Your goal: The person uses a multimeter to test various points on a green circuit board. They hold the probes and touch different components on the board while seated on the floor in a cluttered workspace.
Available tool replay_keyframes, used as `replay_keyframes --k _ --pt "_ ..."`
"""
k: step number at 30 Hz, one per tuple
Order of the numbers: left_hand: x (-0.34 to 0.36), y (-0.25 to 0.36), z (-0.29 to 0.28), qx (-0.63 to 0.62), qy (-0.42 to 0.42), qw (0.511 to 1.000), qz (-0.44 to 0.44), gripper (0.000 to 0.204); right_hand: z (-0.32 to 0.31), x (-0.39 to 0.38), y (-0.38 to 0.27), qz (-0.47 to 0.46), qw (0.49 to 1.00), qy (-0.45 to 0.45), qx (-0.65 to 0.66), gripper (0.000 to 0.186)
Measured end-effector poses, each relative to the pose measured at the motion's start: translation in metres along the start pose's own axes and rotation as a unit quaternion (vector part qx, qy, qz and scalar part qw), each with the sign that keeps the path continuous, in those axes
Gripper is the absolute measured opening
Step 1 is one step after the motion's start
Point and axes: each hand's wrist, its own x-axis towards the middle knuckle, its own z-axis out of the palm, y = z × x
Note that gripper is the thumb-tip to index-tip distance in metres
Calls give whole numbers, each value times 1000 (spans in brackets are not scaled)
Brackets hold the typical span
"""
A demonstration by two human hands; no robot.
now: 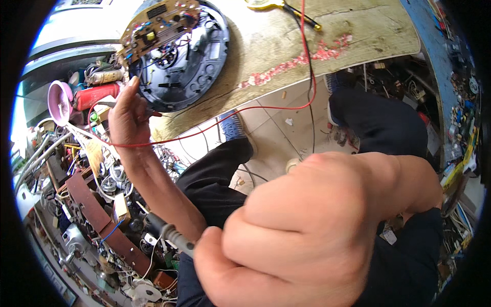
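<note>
My left hand (128, 117) has bent fingers at the lower-left edge of a round black plastic housing (189, 79), by a red wire (179, 138); what it grips is unclear. A tan circuit board (158, 25) with wires lies tilted over the housing's upper left. My right hand (291, 230) is large and near the camera, closed round a dark cylindrical tool (169, 232) with a metal sleeve pointing left.
The worn wooden table (368, 30) holds a yellow-and-black handled object (302, 18) and reddish flakes (332, 51). A pink bowl (59, 102), red cylinder (94, 96) and piled parts (102, 230) crowd the left; more clutter (455, 143) lines the right. Cables hang by my legs.
</note>
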Motion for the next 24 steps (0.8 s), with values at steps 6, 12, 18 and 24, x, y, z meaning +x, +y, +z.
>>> replay_keyframes --k 6,12,18,24 --pt "14 -13 10 3 -37 999 4 29 -1 -6 0 15 1000 -25 9 49" --pt "-3 0 1 11 -6 1000 13 30 -10 5 6 18 999 -29 36 58" --pt "9 -14 0 -11 -16 999 31 17 -22 7 14 23 997 -56 45 67" --pt "-3 -6 10 -1 -14 999 29 21 -35 15 21 12 992 -126 25 60"
